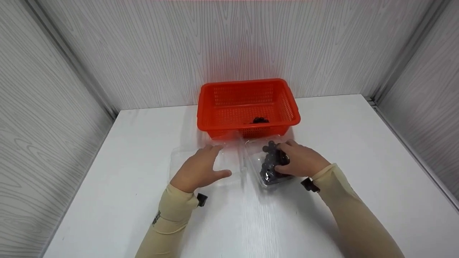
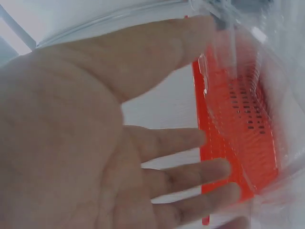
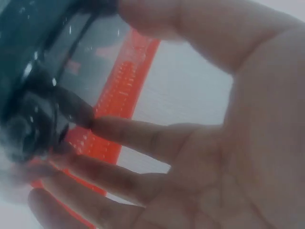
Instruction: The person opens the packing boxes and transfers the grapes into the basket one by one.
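A clear plastic clamshell box stands in front of the basket, with its base (image 1: 263,179) on the right and its lid (image 1: 229,161) folded back to the left. A bunch of dark grapes (image 1: 269,163) lies in the base. My right hand (image 1: 304,159) reaches over the base's right side, thumb and fingertips at the grapes, its fingers (image 3: 143,138) extended and spread in the right wrist view. Over the lid is my left hand (image 1: 199,168), holding nothing, thumb and fingers spread apart; its palm fills much of the left wrist view.
Behind the box a red perforated plastic basket (image 1: 247,127) stands near the back wall, with more dark grapes (image 1: 260,120) inside. All of it sits on a white table (image 1: 233,229) enclosed by grey wood-grain panels (image 1: 150,53) at the back and sides.
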A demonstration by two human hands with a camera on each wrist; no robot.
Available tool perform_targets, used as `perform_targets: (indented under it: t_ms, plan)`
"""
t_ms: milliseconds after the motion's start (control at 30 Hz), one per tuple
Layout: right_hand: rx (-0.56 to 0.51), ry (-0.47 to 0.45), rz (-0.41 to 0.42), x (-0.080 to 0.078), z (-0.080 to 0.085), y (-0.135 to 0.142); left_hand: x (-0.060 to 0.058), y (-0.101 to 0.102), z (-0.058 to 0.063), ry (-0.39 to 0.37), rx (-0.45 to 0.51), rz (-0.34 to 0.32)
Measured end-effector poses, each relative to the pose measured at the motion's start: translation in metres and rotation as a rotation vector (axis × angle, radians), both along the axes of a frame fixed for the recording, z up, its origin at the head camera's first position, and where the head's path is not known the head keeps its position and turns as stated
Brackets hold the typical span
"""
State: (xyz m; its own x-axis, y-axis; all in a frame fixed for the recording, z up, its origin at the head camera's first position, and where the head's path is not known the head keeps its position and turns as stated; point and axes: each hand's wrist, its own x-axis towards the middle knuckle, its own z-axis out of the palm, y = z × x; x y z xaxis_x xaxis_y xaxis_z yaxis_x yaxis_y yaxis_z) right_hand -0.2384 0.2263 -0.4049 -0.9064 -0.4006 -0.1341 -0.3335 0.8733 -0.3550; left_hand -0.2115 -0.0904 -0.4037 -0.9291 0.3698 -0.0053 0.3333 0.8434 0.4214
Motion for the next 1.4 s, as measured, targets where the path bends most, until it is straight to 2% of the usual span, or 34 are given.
perform_targets:
  t_ms: [100, 167, 267, 367, 533, 633, 733, 867, 1000, 1133, 1267, 1400]
  plan:
    - [-0.018, 0.022, -0.006, -0.001, -0.002, -0.005, -0.003, 0.012, -0.003, 0.123, 0.037, -0.083]
    - [-0.029, 0.027, -0.006, -0.002, -0.003, -0.008, -0.005, 0.021, -0.005, 0.175, 0.049, -0.144]
    - [-0.044, 0.017, 0.01, -0.002, -0.004, -0.012, -0.008, 0.032, -0.01, 0.179, 0.04, -0.211]
    - [-0.071, -0.002, 0.058, -0.001, -0.003, -0.014, -0.009, 0.037, -0.015, 0.152, -0.013, -0.241]
    - [-0.139, -0.045, 0.171, 0.0, 0.001, -0.018, -0.01, 0.036, -0.019, 0.143, -0.059, -0.226]
    - [-0.178, -0.058, 0.19, 0.0, 0.003, -0.02, -0.009, 0.034, -0.02, 0.128, -0.055, -0.209]
    - [-0.149, -0.05, 0.133, 0.001, 0.003, -0.019, -0.008, 0.032, -0.02, 0.099, -0.057, -0.197]
    - [-0.008, -0.033, 0.048, 0.003, 0.003, -0.016, -0.007, 0.034, -0.019, 0.062, -0.062, -0.183]
    - [0.068, -0.054, 0.028, 0.004, 0.0, -0.014, -0.007, 0.036, -0.018, 0.044, -0.08, -0.178]
    - [0.023, -0.109, 0.016, 0.002, -0.007, -0.016, -0.006, 0.038, -0.019, 0.048, -0.098, -0.165]
    - [-0.058, -0.162, 0.002, -0.001, -0.015, -0.017, -0.005, 0.039, -0.021, 0.042, -0.1, -0.145]
    - [-0.163, -0.255, -0.028, -0.007, -0.024, -0.017, -0.004, 0.041, -0.023, 0.039, -0.095, -0.122]
